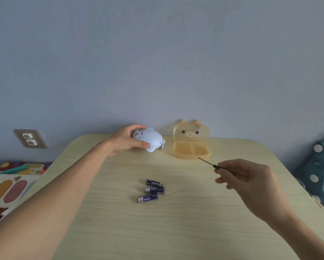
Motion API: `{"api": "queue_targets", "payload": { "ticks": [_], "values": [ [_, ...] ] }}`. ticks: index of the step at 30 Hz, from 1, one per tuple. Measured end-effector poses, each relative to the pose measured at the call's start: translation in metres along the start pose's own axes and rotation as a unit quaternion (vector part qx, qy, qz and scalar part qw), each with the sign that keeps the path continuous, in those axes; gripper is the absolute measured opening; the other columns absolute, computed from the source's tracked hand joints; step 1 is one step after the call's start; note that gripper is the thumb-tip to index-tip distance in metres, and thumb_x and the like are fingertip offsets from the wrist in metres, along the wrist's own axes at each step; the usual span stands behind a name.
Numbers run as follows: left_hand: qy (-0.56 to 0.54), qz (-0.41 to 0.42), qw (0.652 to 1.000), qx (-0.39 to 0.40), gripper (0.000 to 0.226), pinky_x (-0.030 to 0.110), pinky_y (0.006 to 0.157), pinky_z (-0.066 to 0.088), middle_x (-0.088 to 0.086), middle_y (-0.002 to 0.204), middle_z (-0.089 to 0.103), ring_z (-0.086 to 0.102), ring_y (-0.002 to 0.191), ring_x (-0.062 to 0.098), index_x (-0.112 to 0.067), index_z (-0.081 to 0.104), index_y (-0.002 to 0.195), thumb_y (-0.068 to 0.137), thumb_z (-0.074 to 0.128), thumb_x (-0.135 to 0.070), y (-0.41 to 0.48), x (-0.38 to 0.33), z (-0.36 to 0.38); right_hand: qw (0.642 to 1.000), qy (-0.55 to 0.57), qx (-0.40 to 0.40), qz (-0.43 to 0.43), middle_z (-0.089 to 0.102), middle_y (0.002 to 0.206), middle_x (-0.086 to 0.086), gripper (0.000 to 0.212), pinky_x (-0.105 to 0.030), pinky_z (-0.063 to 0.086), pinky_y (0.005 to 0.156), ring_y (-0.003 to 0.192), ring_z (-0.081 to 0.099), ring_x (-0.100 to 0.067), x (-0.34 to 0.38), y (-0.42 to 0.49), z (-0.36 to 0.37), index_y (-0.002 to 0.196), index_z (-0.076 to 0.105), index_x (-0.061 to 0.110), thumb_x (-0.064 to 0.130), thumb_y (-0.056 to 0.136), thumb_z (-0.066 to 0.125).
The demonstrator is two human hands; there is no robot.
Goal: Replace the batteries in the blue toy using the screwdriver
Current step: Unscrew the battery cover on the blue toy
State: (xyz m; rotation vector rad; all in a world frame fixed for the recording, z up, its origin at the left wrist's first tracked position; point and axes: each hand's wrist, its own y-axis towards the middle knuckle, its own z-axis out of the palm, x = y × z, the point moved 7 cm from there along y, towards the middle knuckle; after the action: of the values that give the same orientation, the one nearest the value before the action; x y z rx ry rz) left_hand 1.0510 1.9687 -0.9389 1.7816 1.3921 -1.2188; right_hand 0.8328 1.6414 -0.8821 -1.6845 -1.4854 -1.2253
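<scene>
The pale blue toy (151,140) lies tipped on its side near the far edge of the light wooden table (176,222). My left hand (126,140) grips its left end, thumb below and fingers over the top. My right hand (245,180) holds a thin screwdriver (208,163) by its black handle, the tip pointing up-left towards the orange box and apart from the toy. Three dark blue batteries (152,190) lie loose on the table between my hands.
An open translucent orange bear-faced box (192,141) stands at the far edge, right of the toy, its tray divided into compartments. A wall socket (29,138) sits at left. Colourful mats (9,184) lie left of the table, and a blue spotted item (320,166) lies at right.
</scene>
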Motion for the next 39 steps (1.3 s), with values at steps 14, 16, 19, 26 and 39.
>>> {"api": "queue_targets", "payload": {
  "ticks": [14,16,19,26,39],
  "values": [
    [-0.003,0.127,0.992,0.009,0.062,0.020,0.072,0.059,-0.017,0.104,0.077,0.074,0.080,0.007,-0.035,0.070,0.118,0.065,0.100,-0.021,-0.164,-0.079,0.066,0.993,0.039,0.063,-0.093,0.080,0.070,-0.004,0.015,-0.012,0.053,0.060,0.054,0.068,-0.010,0.060,-0.028,0.000,0.086,0.083,0.023,0.010,0.090,0.076],
    [-0.019,0.135,0.991,0.010,0.063,0.020,0.068,0.058,-0.016,0.096,0.076,0.072,0.075,0.007,-0.032,0.070,0.118,0.066,0.100,-0.017,-0.180,-0.080,0.083,0.989,0.037,0.077,-0.120,0.081,0.073,-0.002,0.015,-0.014,0.056,0.062,0.057,0.071,-0.009,0.070,-0.039,-0.003,0.089,0.083,0.022,0.010,0.090,0.075],
    [-0.042,0.139,0.989,0.012,0.065,0.021,0.070,0.058,-0.010,0.096,0.077,0.072,0.076,0.011,-0.031,0.069,0.119,0.062,0.100,-0.024,-0.195,-0.079,0.100,0.981,0.013,0.113,-0.160,0.083,0.078,0.008,0.019,-0.013,0.057,0.064,0.063,0.076,-0.007,0.081,-0.058,-0.001,0.094,0.082,0.022,0.006,0.090,0.073],
    [-0.009,0.125,0.992,0.013,0.061,0.040,0.074,0.065,-0.003,0.102,0.077,0.074,0.085,0.030,-0.034,0.071,0.112,0.062,0.103,-0.023,-0.208,-0.069,0.112,0.957,-0.134,0.127,-0.224,0.079,0.072,0.023,0.014,0.003,0.046,0.061,0.066,0.073,0.012,0.087,-0.079,0.005,0.090,0.083,0.027,0.014,0.086,0.081],
    [0.034,0.129,0.991,0.022,0.059,0.028,0.071,0.062,-0.002,0.105,0.076,0.075,0.082,0.012,-0.041,0.069,0.108,0.062,0.104,-0.028,-0.215,-0.070,0.117,0.946,-0.140,0.153,-0.247,0.079,0.074,0.025,0.018,-0.003,0.052,0.065,0.068,0.074,0.010,0.087,-0.084,0.014,0.094,0.083,0.031,0.014,0.088,0.081]
  ]
}}
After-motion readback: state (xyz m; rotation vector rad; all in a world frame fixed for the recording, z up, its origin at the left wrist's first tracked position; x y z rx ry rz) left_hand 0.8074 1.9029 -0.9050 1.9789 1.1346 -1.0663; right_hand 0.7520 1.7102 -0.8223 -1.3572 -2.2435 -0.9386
